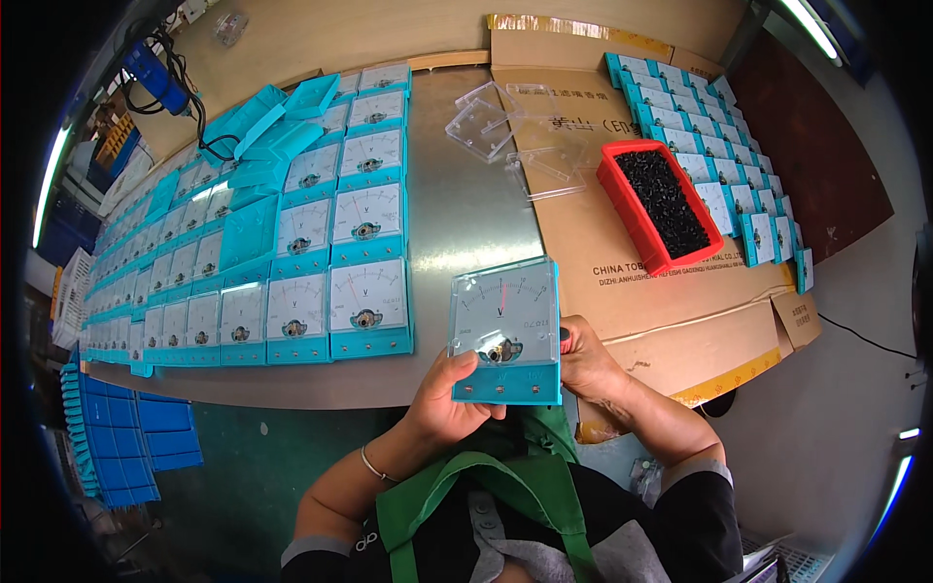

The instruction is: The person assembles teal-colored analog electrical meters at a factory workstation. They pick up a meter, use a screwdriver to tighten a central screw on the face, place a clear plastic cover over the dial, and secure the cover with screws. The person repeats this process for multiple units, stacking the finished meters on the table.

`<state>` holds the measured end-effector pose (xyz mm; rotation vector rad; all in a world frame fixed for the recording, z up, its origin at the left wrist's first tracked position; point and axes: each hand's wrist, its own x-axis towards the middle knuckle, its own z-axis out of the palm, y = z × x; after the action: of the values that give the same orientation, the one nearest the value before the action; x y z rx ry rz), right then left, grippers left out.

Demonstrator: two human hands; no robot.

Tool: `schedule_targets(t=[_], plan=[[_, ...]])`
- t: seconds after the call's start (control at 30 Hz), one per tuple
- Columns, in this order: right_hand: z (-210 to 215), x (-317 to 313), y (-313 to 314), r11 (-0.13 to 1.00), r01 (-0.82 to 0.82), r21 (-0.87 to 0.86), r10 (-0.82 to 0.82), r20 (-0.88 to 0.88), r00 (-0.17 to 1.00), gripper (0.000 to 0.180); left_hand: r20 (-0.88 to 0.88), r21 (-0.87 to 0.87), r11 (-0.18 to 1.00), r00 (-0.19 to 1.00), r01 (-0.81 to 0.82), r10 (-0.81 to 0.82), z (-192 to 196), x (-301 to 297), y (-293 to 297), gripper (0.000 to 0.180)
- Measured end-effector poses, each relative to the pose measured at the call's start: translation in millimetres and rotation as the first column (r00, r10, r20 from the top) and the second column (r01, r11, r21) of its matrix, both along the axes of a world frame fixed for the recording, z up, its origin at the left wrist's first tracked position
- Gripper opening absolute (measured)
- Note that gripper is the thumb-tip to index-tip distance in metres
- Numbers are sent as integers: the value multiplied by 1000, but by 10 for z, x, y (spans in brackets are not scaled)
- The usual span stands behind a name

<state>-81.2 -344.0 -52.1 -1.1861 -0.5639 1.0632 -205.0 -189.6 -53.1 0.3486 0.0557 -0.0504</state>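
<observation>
Thumb in front, the left hand (445,396) clasps 1 teal-based meter (503,321); the right hand (591,363) curls beside it, its exact grip hard to tell.

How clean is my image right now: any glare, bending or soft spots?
Head view: pale sheen on the bare metal tabletop, its front edge bowed by the fisheye; left light tube blown out white; corners black; held voltmeter fairly sharp, but the farthest left meters small and indistinct.
</observation>
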Motion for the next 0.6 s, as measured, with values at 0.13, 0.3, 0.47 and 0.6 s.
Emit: schedule_targets(t=[0.13, 0.3, 0.47, 0.6], plan=[[116, 33, -26, 999, -43, 21, 43, -12, 999, 22, -48, 2, 1000, 999, -26, 26, -63, 2, -42, 40], [249, -73, -13, 993, 111, 40, -117, 254, 960, 15, -30, -46, 998, 999, -30, 29, -60, 16, -21, 43], [243, -137, 11, 970, 222, 95, -236, 569, 788, 19, 107, 88, 996, 994, -8, -2, -42, 58, -16, 47], [215, -171, 30, 949, 302, 96, -295, 613, 733, 23, 109, 104, 995, 994, -8, -3, 11, 89, -38, 48]])
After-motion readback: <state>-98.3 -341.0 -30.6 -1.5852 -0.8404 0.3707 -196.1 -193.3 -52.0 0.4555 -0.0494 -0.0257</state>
